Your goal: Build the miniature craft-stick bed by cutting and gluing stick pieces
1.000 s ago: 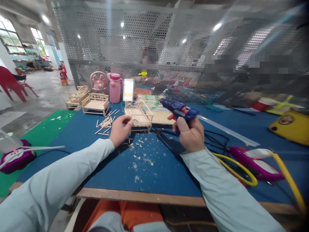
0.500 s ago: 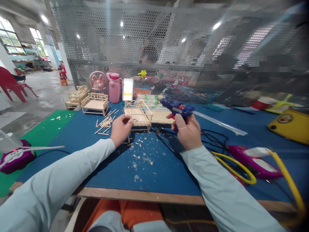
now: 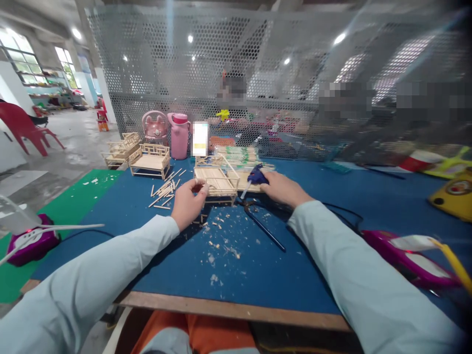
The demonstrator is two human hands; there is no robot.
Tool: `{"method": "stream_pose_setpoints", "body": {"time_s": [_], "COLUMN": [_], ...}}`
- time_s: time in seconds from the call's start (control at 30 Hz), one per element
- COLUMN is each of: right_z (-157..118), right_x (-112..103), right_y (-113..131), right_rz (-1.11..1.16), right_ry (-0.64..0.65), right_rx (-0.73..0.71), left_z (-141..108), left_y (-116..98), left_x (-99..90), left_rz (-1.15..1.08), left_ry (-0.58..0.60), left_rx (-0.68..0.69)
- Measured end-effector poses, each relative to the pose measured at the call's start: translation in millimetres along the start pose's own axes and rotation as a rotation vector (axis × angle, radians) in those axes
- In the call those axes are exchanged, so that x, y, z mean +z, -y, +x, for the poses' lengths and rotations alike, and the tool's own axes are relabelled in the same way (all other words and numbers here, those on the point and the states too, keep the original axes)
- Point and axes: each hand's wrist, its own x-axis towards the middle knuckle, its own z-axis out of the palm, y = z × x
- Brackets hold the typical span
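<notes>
My left hand [image 3: 189,202] is closed in a pinch at the near left corner of a miniature wooden bench [image 3: 216,178] built of thin sticks. What lies between its fingertips is too small to make out. My right hand [image 3: 285,189] grips a blue hot glue gun [image 3: 257,176] just right of the bench, with its clear glue stick [image 3: 246,189] slanting down toward the table. Blue-handled pliers [image 3: 263,227] rest below the gun. Loose short sticks [image 3: 165,189] lie in a pile left of my left hand.
Finished miniature benches [image 3: 150,160] stand at the back left, near a pink bottle [image 3: 179,137] and a lit phone [image 3: 200,138]. Bundled sticks [image 3: 236,155] lie behind. Purple power strips [image 3: 401,255] [image 3: 35,241] sit on both sides. A perforated metal screen [image 3: 206,64] borders the table.
My right hand has turned the glue gun and brought it left and down beside the bench. The pliers now show more fully. My left hand keeps its pinch at the bench corner.
</notes>
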Motion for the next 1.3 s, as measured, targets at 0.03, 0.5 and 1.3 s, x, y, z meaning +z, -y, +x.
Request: {"method": "stream_pose_setpoints", "body": {"time_s": [0.03,0.5,1.3], "right_z": [-1,-23,-25], "right_x": [-4,-22,-23], "right_y": [3,100,113], "right_rz": [-0.011,0.484,0.513], "right_ry": [-0.038,-0.358,-0.349], "right_rx": [0.018,-0.454,-0.259], "left_z": [0,2,1], "left_y": [0,4,2], "left_x": [-0.1,1.5,0.9], "left_rz": [0.002,0.015,0.018], "left_ry": [-0.001,-0.005,-0.002], "left_rx": [0.002,0.039,0.049]}}
